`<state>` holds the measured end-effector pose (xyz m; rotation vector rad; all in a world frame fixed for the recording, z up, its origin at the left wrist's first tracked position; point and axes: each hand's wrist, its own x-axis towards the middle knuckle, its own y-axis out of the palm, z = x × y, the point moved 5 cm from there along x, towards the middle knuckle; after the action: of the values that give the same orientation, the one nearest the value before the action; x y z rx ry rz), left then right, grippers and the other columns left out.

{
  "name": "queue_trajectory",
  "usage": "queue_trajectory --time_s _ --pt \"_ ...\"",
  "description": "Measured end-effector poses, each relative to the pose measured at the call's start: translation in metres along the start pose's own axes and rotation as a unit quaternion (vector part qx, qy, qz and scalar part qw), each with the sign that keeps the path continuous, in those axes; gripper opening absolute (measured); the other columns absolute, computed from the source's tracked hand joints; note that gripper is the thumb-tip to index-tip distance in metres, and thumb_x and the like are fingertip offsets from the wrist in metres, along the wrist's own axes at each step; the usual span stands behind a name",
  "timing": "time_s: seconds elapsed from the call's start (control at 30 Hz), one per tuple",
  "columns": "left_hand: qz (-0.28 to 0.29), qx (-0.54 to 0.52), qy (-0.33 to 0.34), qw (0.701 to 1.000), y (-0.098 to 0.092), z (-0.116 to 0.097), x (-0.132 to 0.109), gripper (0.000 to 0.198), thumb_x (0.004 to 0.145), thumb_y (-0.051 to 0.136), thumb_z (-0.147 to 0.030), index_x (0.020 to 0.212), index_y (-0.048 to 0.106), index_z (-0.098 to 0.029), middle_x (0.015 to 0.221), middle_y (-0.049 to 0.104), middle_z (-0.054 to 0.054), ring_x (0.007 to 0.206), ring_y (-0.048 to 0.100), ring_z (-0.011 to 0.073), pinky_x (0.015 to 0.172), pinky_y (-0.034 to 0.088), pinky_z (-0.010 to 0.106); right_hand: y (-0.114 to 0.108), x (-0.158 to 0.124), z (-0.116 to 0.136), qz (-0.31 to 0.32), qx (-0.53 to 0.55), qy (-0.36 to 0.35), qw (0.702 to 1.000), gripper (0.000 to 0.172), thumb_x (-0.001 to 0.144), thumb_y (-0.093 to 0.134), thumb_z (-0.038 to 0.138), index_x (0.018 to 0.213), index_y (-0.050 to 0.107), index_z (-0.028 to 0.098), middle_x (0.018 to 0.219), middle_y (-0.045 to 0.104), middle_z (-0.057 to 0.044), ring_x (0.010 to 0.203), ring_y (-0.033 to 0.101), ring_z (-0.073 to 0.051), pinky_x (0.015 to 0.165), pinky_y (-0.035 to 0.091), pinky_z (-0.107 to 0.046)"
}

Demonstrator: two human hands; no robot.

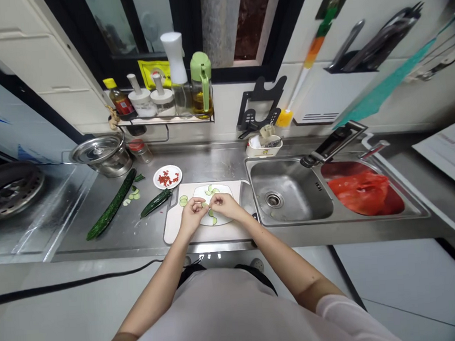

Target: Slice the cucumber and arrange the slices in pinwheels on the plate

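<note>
Both my hands meet over a white plate [225, 222], which lies on a pale cutting board [173, 227]. My left hand [193, 213] pinches a thin cucumber slice [204, 205]. The fingers of my right hand [222, 206] are pinched together beside the slice; whether they grip it too I cannot make out. Curved cucumber pieces [212, 189] rest on the plate's far side, and others lie near its front. A small stack of cucumber slices [183, 200] sits on the board, left of the plate.
Left of the board lie a short cucumber [155, 203], a long cucumber [111, 207] and scraps. A small dish [167, 169] holds red bits. The sink [291, 187] is to the right, with a red bag [361, 192] in its second basin. Bottles stand on a rack [165, 121].
</note>
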<state>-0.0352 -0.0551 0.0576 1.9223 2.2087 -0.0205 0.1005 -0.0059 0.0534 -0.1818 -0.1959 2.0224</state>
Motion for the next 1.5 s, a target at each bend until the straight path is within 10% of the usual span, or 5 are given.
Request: queue_trajectory --time_s 0.4,0.63,1.5 --pt "0.017 0.136 -0.063 0.989 -0.005 0.068 0.004 0.019 0.058 0.074 -0.031 0.069 0.065 -0.018 0.066 0.065 0.001 0.061 0.056 0.0123 0.062 0.041 0.023 0.009 -0.003 -0.051 0.105 -0.158 0.045 0.981 0.004 0.068 0.06 0.017 0.068 0.063 0.016 0.068 0.062 0.003 0.065 0.053 -0.011 0.06 0.036 -0.02" --pt "-0.014 0.367 -0.06 0.928 -0.003 0.062 0.006 0.005 0.07 0.066 -0.02 0.074 0.069 -0.023 0.071 0.069 0.001 0.073 0.061 0.0168 0.065 0.038 0.025 0.009 -0.002 -0.053 0.12 -0.285 0.044 0.95 0.008 0.073 0.059 0.018 0.074 0.066 0.017 0.074 0.066 0.0 0.069 0.054 -0.012 0.059 0.031 -0.021" --pt "-0.027 0.515 -0.035 0.856 0.001 0.063 0.006 0.013 0.08 0.061 -0.03 0.081 0.073 -0.024 0.099 0.068 0.009 0.103 0.053 0.0306 0.087 0.031 0.04 0.009 -0.004 -0.048 0.129 -0.427 0.0 0.895 0.01 0.084 0.057 0.023 0.085 0.066 0.02 0.086 0.068 -0.005 0.077 0.057 -0.018 0.06 0.027 -0.026"
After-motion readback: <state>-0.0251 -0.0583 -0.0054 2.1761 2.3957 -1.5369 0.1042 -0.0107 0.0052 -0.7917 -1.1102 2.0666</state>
